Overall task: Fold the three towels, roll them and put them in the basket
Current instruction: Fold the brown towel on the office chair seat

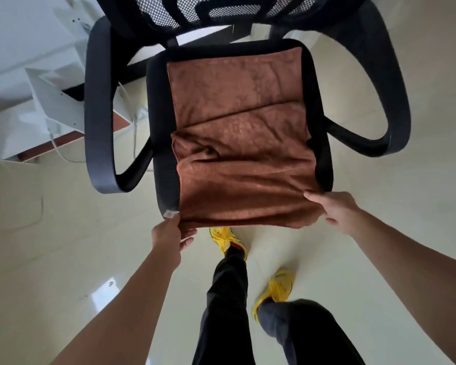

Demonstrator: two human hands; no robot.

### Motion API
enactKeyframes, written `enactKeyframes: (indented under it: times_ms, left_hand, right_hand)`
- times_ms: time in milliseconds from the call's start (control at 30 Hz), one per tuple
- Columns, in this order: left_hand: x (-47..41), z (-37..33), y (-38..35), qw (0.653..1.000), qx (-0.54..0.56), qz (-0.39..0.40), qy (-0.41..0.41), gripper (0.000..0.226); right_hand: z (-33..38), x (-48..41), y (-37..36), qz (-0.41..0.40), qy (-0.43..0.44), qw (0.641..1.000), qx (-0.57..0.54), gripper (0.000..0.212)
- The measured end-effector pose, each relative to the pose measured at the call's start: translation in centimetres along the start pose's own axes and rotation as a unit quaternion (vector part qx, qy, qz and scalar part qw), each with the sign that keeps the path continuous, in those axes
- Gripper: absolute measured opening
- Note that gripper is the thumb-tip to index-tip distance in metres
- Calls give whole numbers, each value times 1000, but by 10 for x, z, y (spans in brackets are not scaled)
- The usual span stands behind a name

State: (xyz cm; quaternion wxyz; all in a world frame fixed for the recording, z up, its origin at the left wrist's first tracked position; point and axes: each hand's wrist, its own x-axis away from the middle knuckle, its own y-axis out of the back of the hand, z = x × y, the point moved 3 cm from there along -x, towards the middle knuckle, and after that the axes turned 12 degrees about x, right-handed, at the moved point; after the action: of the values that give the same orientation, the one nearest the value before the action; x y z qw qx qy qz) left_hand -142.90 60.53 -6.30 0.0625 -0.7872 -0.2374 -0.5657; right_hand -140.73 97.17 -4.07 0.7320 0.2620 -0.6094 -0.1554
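Observation:
A brown towel (242, 143) lies spread over the seat of a black office chair (323, 164), with a fold crease across its middle and its near edge hanging over the seat front. My left hand (170, 238) pinches the towel's near left corner between thumb and fingers. My right hand (334, 210) holds the near right corner at the seat's front edge, fingers over the cloth. Only this one towel is in view, and no basket is visible.
The chair has black armrests on the left (98, 114) and right (390, 101) and a mesh back (216, 11). White furniture with cables (50, 101) stands at the left. My legs and yellow shoes (229, 242) stand on the pale glossy floor below the seat.

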Motion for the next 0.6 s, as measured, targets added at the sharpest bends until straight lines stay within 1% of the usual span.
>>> enactKeyframes:
  times_ms: [100, 200, 300, 367, 433, 500, 600]
  left_hand:
    - [9, 22, 21, 1000, -10, -16, -6, 17]
    - [21, 46, 37, 1000, 6, -9, -8, 14]
    - [35, 74, 54, 1000, 9, 14, -2, 10]
    - [48, 95, 68, 999, 14, 24, -16, 7]
    - [58, 111, 79, 999, 16, 22, -30, 7]
    - [76, 134, 94, 999, 12, 14, -42, 6]
    - [97, 164, 114, 999, 0, 3, -44, 7]
  right_hand:
    - [-12, 4, 3, -29, 2, 999, -15, 43]
    - [-29, 13, 3, -53, 29, 998, -9, 47]
    - [-62, 26, -1, -14, 50, 998, -37, 42]
    - [-90, 41, -3, 34, 62, 995, -66, 30]
    - [-113, 53, -3, 66, 85, 992, -71, 19]
    - [-145, 68, -1, 81, 102, 988, -80, 15]
    - [-183, 82, 3, 74, 84, 989, -102, 15]
